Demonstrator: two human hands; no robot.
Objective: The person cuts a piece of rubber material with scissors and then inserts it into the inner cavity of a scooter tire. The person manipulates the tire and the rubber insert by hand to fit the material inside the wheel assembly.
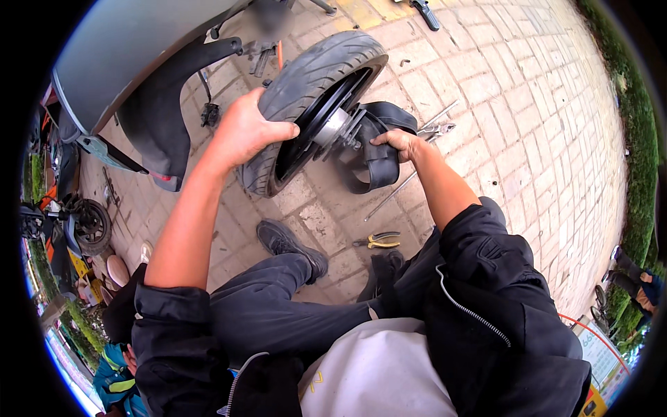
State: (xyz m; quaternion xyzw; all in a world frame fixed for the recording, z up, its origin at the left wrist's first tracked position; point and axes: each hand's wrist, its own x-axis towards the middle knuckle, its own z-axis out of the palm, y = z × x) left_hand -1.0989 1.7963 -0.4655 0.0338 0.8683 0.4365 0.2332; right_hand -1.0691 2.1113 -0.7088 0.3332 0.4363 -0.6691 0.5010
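Observation:
A scooter wheel (316, 73) with a worn black tyre stands tilted on the paving in front of me, its silver hub (334, 127) facing right. My left hand (248, 128) is closed on the tyre's left side, with the thumb over the rim's edge. Beside the hub, my right hand (397, 142) grips a flat black rubber inner tube (383, 174), which hangs in loops. Part of the tube passes behind the wheel's axle and looks blurred. Whether any of it lies inside the tyre is hidden.
Yellow-handled pliers (384, 240) lie near my shoes. Behind the tube are a long metal rod (390, 201) and silver locking pliers (439, 130). A grey scooter body (139, 55) looms at the upper left. Someone in a teal jacket (114, 375) is at the lower left.

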